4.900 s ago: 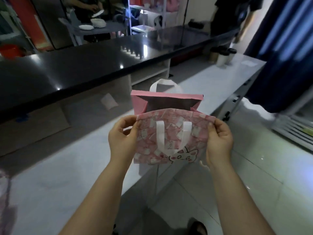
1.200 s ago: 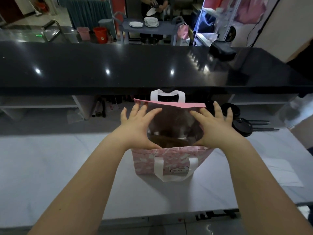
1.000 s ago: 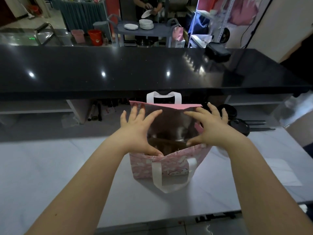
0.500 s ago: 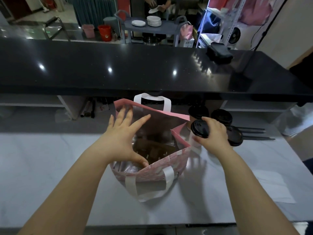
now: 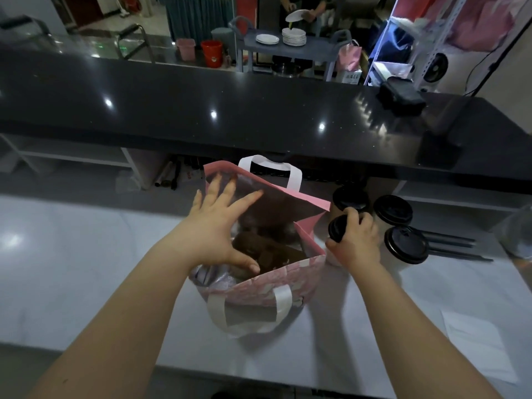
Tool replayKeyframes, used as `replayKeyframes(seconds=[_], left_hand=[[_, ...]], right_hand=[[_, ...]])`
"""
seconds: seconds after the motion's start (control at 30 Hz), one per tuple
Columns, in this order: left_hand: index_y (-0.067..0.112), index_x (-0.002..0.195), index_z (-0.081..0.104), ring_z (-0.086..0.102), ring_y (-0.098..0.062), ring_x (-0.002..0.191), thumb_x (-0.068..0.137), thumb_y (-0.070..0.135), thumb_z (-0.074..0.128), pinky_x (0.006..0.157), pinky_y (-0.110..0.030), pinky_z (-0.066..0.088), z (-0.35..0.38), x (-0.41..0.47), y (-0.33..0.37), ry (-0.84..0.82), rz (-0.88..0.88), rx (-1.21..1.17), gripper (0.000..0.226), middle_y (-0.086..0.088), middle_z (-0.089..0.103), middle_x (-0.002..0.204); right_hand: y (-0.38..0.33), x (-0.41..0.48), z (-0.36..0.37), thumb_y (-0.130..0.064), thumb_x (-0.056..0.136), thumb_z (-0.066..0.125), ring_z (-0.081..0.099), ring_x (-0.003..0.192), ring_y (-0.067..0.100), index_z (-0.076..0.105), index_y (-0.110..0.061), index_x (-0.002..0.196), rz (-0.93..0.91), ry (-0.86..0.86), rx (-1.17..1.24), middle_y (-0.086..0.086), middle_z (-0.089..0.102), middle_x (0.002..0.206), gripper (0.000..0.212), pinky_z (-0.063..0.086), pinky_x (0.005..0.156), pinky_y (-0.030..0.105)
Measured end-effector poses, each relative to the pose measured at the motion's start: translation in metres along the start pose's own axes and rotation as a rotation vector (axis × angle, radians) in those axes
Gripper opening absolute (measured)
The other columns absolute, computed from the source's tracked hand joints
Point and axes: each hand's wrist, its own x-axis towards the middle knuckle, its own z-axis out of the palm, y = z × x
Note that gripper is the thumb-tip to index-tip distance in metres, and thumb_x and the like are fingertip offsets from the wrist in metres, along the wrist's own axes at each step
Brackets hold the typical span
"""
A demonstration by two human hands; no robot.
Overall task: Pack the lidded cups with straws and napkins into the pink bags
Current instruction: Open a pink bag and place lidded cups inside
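Off the rim of the pink bag (image 5: 273, 283) since a second ago, the right hand (image 5: 357, 243) curls round a lidded cup (image 5: 336, 230) (lid tilted) just beside it; left hand (image 5: 213, 231), fingers splayed, props the mouth wide

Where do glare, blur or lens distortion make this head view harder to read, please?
Head view: ceiling lights leave small glare spots on the black counter, whose edge the wide lens bows; the inside of the pink bag is dim, its contents unclear; the fingers of the left hand are slightly motion-blurred; the lidded cup gripped by the right hand reads fairly clear.
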Motion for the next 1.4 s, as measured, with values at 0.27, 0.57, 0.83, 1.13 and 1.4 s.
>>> replayKeyframes(seconds=[0.27, 0.57, 0.83, 1.13, 1.4], left_hand=[[0.072, 0.128, -0.026, -0.038, -0.014, 0.137, 0.05, 0.079, 0.075, 0.11, -0.048, -0.019, -0.018, -0.015, -0.037, -0.051, 0.021, -0.01, 0.127, 0.012, -0.019, 0.162], [0.052, 0.135, -0.04, -0.053, -0.014, 0.127, 0.044, 0.078, 0.078, 0.115, -0.05, -0.016, -0.02, -0.014, -0.036, -0.127, 0.098, -0.089, 0.152, 0.005, -0.046, 0.15], [0.038, 0.139, -0.041, -0.051, -0.014, 0.13, 0.043, 0.079, 0.077, 0.117, -0.055, -0.012, -0.017, -0.016, -0.034, -0.163, 0.143, -0.079, 0.158, 0.007, -0.048, 0.148], [0.036, 0.144, -0.034, -0.043, -0.017, 0.138, 0.05, 0.074, 0.077, 0.12, -0.056, -0.004, -0.017, -0.016, -0.04, -0.076, 0.076, -0.074, 0.151, 0.006, -0.039, 0.155], [0.038, 0.144, -0.033, -0.042, -0.017, 0.139, 0.051, 0.075, 0.075, 0.12, -0.054, -0.002, -0.011, -0.028, -0.042, -0.015, 0.12, -0.091, 0.147, 0.007, -0.037, 0.155]], right_hand=[[-0.019, -0.039, -0.11, -0.026, 0.08, 0.06, 0.055, 0.101, 0.002, 0.04, -0.022, 0.133, -0.079, 0.688, 1.334, -0.004, 0.05, 0.117, 0.057, 0.046, 0.083, 0.02], [-0.13, -0.079, -0.16, -0.039, 0.069, 0.072, 0.042, 0.121, 0.009, 0.049, -0.043, 0.129, -0.681, -0.094, 0.652, -0.017, 0.042, 0.129, 0.065, 0.045, 0.094, 0.027], [-0.159, -0.087, -0.101, -0.045, 0.072, 0.071, 0.031, 0.124, 0.018, 0.038, -0.038, 0.136, -0.755, -0.308, 0.039, -0.007, 0.035, 0.135, 0.072, 0.043, 0.098, 0.036], [-0.178, -0.052, -0.023, -0.053, 0.09, 0.052, 0.02, 0.139, 0.04, 0.027, -0.023, 0.148, -0.918, -0.208, -0.44, 0.017, 0.025, 0.151, 0.07, 0.029, 0.109, 0.051], [-0.176, -0.062, -0.001, -0.047, 0.085, 0.063, 0.02, 0.139, 0.036, 0.025, -0.024, 0.15, -0.907, -0.486, -0.319, 0.017, 0.019, 0.154, 0.079, 0.027, 0.111, 0.048]])
